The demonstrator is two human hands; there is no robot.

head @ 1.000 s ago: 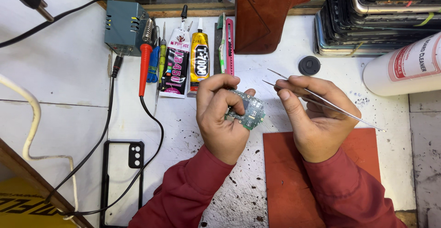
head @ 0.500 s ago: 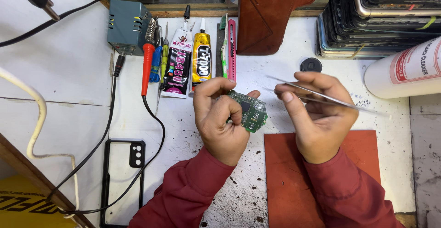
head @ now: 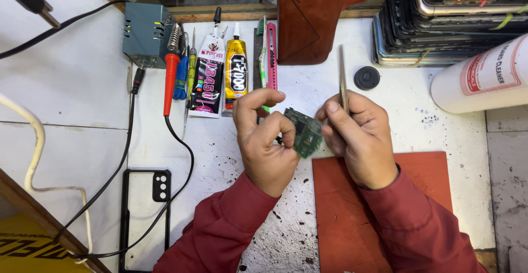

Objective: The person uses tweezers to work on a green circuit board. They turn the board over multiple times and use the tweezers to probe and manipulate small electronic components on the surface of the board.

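My left hand (head: 265,138) pinches a small green circuit board (head: 306,133) by its left edge, above the white bench. My right hand (head: 360,138) touches the board's right edge with thumb and forefinger. The same hand grips metal tweezers (head: 342,79), whose tips point straight up and away from me. Both sleeves are dark red.
A red mat (head: 335,218) lies under my right forearm. Along the back are glue tubes (head: 236,74), a red-handled soldering iron (head: 170,80), a grey power unit (head: 144,33), a brown leather pouch (head: 311,17), stacked phones (head: 451,20), a white spray can (head: 484,77), a black cap (head: 367,77). A phone case (head: 146,218) lies front left.
My right hand has swung the tweezers from lying sideways to pointing upward and closed in on the board. The left hand has turned the board more upright.
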